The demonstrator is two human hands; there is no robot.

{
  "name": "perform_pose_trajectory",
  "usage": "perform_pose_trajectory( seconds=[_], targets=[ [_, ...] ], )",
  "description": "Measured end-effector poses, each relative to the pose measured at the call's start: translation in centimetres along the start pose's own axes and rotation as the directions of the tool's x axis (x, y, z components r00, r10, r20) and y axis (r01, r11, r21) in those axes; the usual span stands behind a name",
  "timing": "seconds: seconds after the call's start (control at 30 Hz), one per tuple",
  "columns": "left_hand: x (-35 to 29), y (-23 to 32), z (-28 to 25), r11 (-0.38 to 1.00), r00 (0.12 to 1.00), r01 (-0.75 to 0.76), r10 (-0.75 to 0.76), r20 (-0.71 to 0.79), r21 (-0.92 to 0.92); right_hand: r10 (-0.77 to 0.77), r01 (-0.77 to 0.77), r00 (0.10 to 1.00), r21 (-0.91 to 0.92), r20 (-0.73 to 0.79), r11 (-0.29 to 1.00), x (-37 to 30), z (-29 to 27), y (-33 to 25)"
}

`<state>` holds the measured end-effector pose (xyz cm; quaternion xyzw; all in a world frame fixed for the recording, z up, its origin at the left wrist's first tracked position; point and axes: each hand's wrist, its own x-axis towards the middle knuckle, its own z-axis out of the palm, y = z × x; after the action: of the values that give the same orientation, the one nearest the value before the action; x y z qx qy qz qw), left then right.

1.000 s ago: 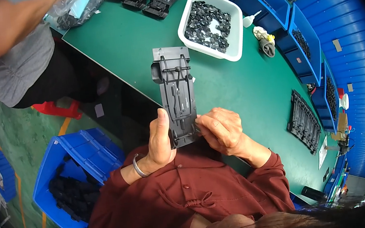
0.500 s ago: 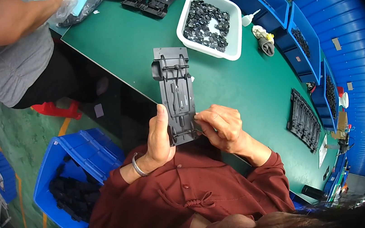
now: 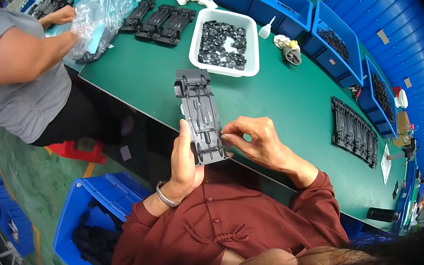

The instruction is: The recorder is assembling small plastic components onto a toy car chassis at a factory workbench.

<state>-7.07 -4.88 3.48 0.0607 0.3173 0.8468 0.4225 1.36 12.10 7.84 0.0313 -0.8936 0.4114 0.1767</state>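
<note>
Co-worker: a person in a grey shirt (image 3: 22, 97) sits far left of the wearer's fingers, hands on a clear plastic bag (image 3: 97, 17) at the green table (image 3: 292, 96).
Blue crate: a floor bin (image 3: 88, 222) of dark parts sits below and left of the left hand.
Left hand: the left hand (image 3: 184, 159) cradles the near end of the panel from the left, thumb lying up along its edge, the other fingers hidden behind it, a silver bangle (image 3: 166, 195) at the wrist.
Panel: the long dark grey moulded plastic panel (image 3: 200, 114) stands up off the table edge between both hands, ribbed side facing the camera.
Right hand: the right hand (image 3: 258, 142) meets the panel's lower right edge, thumb and forefinger (image 3: 232, 128) pinched together at a small fitting there; the remaining fingers curl loosely.
White tray: a tray (image 3: 249, 22) heaped with small black pieces rests beyond the fingertips.
Black parts row: similar panels (image 3: 158, 20) lie left of the tray.
Far right: a rack of dark panels (image 3: 353, 131) sits well clear of the right hand, blue bins (image 3: 308, 12) behind.
</note>
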Motion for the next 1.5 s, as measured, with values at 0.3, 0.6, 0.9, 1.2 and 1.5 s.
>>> perform_pose_trajectory(
  seconds=[0.3,0.6,0.9,1.2,1.5],
  targets=[
    [0.0,0.1,0.1,1.000,1.000,0.010,-0.010,0.007,-0.009,0.147,-0.153,0.987,0.092,0.068,0.984,0.0,-0.6,-0.4],
    [-0.2,0.6,0.2,0.998,0.999,0.054,-0.053,0.010,-0.029,0.299,-0.324,0.942,0.189,0.151,0.927,0.6,-1.3,-0.9],
    [0.0,1.1,-0.3,0.996,0.995,0.085,-0.084,0.062,-0.003,0.375,-0.433,0.900,0.363,0.223,0.825,0.5,-1.2,-0.1],
    [-0.2,0.7,0.4,1.000,0.999,-0.007,0.007,0.045,0.020,0.065,-0.061,0.998,0.156,-0.019,0.986,0.1,0.5,0.5],
    [-0.2,0.0,0.1,0.997,0.997,-0.073,0.073,0.016,0.026,-0.160,0.159,0.985,-0.014,-0.072,0.987,0.4,0.9,1.2]
  ],
)
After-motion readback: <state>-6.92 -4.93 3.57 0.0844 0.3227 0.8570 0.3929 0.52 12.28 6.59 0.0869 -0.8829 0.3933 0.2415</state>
